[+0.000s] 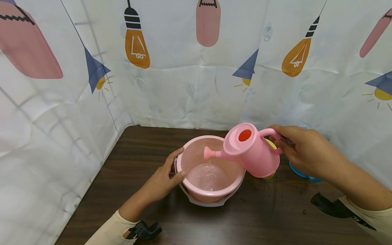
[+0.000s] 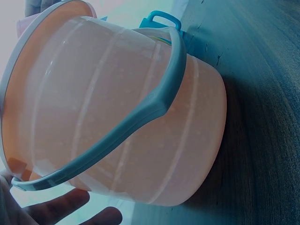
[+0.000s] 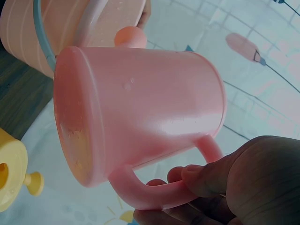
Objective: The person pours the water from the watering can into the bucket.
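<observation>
A pink bucket stands on the dark table with rippled water inside. Its pale handle hangs down along the outer wall. My left hand holds the bucket's left rim, with the thumb on the rim's near part and fingers farther back. Two of its fingers stretch out beside the wall in the left wrist view. With my right hand I grip the handle of a pink watering can, tilted so its spout points left over the water. The can's round top opening shows red inside.
A yellow object with a small knob stands behind the watering can, partly hidden. Blue objects lie behind my right hand. A printed white cloth lines the back and left of the dark wooden table.
</observation>
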`<state>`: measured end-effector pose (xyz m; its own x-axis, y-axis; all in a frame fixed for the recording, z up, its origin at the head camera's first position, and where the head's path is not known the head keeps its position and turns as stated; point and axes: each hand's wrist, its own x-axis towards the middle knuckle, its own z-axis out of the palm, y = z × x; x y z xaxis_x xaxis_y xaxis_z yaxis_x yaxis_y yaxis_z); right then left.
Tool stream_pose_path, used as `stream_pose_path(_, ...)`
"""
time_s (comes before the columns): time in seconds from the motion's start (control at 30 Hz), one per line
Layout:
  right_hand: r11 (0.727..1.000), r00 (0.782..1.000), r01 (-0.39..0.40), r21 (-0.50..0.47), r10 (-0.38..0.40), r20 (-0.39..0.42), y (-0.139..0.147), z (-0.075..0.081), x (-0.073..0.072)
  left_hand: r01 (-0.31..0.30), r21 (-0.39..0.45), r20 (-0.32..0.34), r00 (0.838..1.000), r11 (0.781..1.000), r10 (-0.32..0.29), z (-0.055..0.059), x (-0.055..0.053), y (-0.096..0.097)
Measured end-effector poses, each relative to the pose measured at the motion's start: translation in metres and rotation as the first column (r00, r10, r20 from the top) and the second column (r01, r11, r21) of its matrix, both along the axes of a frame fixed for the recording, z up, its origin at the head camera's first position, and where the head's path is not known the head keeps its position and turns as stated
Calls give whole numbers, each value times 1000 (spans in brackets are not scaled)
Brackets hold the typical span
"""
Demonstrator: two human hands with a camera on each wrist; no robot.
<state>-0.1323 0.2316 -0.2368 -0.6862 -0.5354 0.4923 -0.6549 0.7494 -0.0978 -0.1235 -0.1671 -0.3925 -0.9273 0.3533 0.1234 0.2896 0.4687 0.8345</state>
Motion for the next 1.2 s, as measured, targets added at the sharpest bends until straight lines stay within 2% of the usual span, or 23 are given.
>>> stream_pose_path(0.57, 1000, 1000, 9, 0, -9, 8, 0, 0, 1, -5, 5, 9, 1000, 1000, 5, -3, 0, 0)
stream_pose_path(1.2, 1000, 1000, -14, 1, 14, 1, -2, 1, -1, 1, 12, 0, 1000, 1000, -1, -2, 0, 0)
